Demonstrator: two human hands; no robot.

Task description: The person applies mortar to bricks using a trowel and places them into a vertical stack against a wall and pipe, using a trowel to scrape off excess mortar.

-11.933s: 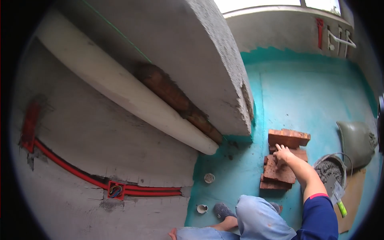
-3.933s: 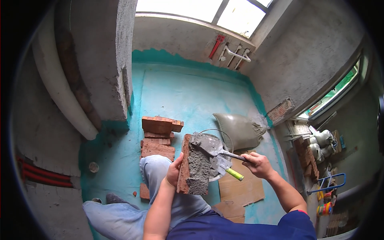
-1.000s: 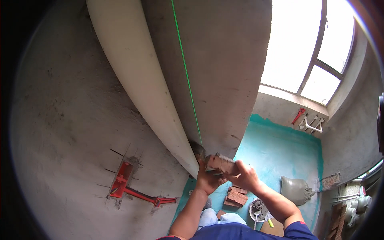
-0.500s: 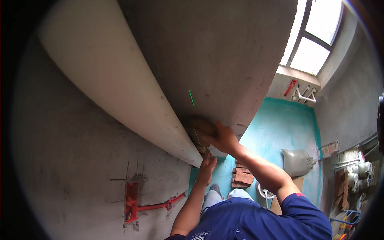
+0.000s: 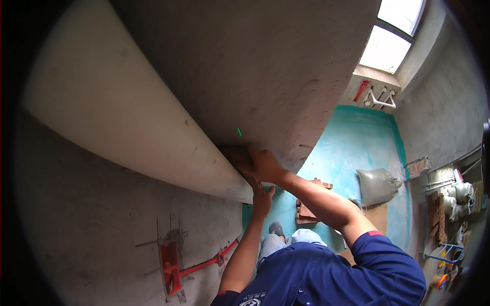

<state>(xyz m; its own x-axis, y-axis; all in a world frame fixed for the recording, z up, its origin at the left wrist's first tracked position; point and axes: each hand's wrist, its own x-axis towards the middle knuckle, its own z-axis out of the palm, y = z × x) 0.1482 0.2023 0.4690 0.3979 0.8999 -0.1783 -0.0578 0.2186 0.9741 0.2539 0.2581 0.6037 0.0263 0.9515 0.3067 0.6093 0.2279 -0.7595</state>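
A large pale vertical pipe [image 5: 127,117] runs beside a grey concrete column face [image 5: 286,81], which carries a short green laser mark [image 5: 239,132]. In the dark recess between them, my right hand [image 5: 264,166] grips a shadowed brick [image 5: 233,153] against the concrete. Just below it, my left hand [image 5: 262,201] reaches up beside the pipe's edge, thumb apart and fingers raised toward the brick, their tips partly hidden in shadow.
Teal-coated floor [image 5: 352,135] holds stacked red bricks [image 5: 306,218], a grey-green sack [image 5: 376,186] and cardboard [image 5: 376,219]. Bricks [image 5: 436,214] and bundles lie at right. A red conduit [image 5: 201,263] runs in the left wall; white pipes [image 5: 383,102] sit below the window.
The brick has moved from in front of the column up and left into the recess. My right hand followed it; my left dropped below it. The view has drawn closer to the pipe.
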